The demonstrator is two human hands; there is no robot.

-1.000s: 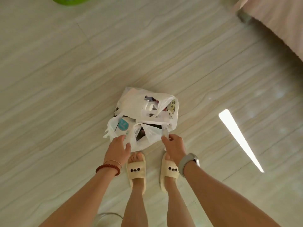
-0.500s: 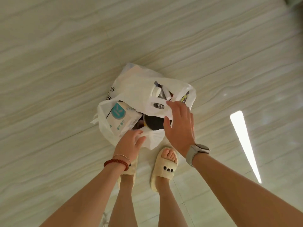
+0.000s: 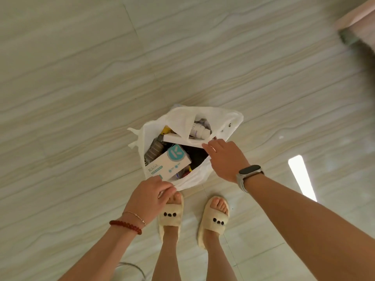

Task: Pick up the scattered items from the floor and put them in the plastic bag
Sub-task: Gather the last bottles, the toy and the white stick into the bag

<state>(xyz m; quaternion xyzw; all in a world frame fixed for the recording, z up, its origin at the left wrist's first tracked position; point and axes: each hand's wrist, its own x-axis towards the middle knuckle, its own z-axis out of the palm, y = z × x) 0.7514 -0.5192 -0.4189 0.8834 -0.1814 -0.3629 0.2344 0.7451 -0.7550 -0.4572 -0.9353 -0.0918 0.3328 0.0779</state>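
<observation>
One white plastic bag point(image 3: 218, 118), mouth open, on the tiled floor point(image 3: 81, 88) just ahead of two cream slippers point(image 3: 171, 214), holding one white box with a teal round mark point(image 3: 168, 164), one white bottle point(image 3: 197, 130), one long white flat box point(image 3: 180, 140) and dark items too jumbled to count. Left hand point(image 3: 147, 199) pinches the bag's near rim, one red bead bracelet point(image 3: 125, 227) at its wrist; right hand point(image 3: 225, 159) pinches the right rim, one grey wristband point(image 3: 248, 175) behind it
</observation>
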